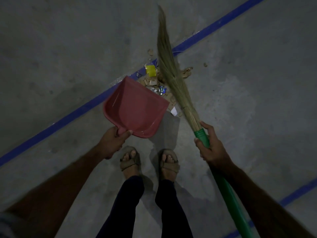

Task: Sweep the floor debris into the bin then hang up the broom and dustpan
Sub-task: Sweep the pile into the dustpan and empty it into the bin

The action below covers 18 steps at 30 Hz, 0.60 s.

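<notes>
A dull grey concrete floor (51, 57) fills the view, mottled and slightly stained, crossed by a long diagonal blue painted line (68, 117) running from lower left to upper right; a second blue line (298, 191) shows at the lower right. No writing can be read on anything here.

The broom (173, 78) reaches from the lower right corner up past the centre: a smooth green plastic handle, a ribbed green collar, then bound pale straw stalks that spread into a soft, feathery grass head tapering to a thin tip. Its head lies across the debris (159, 86) and the blue line. The right hand (210, 145) grips the green handle just below the collar, fingers wrapped round it and thumb stretched up along the collar.

The dustpan (135, 109) is red-pink moulded plastic, glossy, shovel-shaped with raised side walls and a flat open lip facing the debris; it looks tilted, lip near the pile. The left hand (113, 141) holds its short stub handle, fingers curled underneath and thumb pressed on top.

The person stands in dark trousers and tan strapped sandals (130, 160), toes pointing at the pan.

The debris sits heaped on the blue line between pan lip and broom: torn brown cardboard scraps, crinkled shiny foil wrappers, white paper bits and a small yellow square piece (151, 70), with a few brown crumbs scattered just right of the broom.
</notes>
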{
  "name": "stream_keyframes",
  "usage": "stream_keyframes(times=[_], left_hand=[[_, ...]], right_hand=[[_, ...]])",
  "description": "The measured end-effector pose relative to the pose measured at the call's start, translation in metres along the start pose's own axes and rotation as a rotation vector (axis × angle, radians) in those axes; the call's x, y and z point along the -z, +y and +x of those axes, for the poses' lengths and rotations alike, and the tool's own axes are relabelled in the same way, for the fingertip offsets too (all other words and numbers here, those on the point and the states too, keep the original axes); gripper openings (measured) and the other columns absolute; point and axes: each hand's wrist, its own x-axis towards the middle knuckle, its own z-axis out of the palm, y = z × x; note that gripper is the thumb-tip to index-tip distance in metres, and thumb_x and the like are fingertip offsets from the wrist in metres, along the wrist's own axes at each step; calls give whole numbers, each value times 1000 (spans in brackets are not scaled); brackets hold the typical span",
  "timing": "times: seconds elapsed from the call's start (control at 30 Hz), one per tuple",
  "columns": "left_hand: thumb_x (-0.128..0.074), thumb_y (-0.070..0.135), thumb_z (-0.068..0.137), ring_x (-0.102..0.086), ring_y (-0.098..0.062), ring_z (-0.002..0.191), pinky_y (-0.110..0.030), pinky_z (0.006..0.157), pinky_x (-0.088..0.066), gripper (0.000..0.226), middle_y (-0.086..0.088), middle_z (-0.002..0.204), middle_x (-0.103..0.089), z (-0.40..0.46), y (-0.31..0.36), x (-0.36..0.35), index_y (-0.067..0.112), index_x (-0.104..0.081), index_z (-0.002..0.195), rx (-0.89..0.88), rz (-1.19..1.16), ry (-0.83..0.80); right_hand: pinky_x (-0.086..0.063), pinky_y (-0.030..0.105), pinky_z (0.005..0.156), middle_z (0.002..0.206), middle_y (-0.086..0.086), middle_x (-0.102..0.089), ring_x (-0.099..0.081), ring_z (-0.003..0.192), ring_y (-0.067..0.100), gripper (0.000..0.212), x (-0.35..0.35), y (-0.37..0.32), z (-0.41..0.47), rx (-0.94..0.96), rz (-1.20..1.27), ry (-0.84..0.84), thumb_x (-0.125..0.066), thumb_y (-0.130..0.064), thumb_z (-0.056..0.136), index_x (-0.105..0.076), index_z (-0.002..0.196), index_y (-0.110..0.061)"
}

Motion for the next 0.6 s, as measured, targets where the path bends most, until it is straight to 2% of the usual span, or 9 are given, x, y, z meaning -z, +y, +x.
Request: stream_keyframes(times=[0.1, 0.23, 0.4, 0.6], left_hand=[[-66, 27, 96, -41, -10, 45, -22, 44, -32, 21, 1, 54, -46, 4, 13, -5, 19, -59, 79, -58, -28, -21], [-67, 31, 96, -42, -17, 51, -26, 46, -34, 20, -4, 60, -46, 11, 23, -12, 21, -57, 81, -104, -24, -48], [-64, 27, 98, -38, -7, 38, -22, 40, -34, 31, 2, 52, -43, 19, 30, -30, 15, -50, 72, -99, -86, 79], [-63, 29, 98, -36, -11, 38, -23, 41, -31, 36, -2, 54, -39, 26, 30, -41, 14, -47, 70, -85, -134, 125]], right_hand=[[-50, 25, 52, 86, 2, -62, -56, 57, 10, 54, 3, -2, -2, -13, -42, -17, -57, -24, 100, -28, 141, -43], [-46, 21, 50, 81, 2, -62, -56, 54, 8, 53, 4, -7, -9, -44, -53, -68, -57, -23, 100, -30, 143, -39], [-45, 19, 51, 83, -2, -63, -60, 60, 8, 57, -6, -11, -33, -78, -103, -135, -58, -22, 99, -30, 143, -43], [-42, 11, 53, 82, -15, -61, -61, 64, 3, 62, -20, -6, -90, -34, -104, -160, -61, -18, 96, -30, 146, -39]])
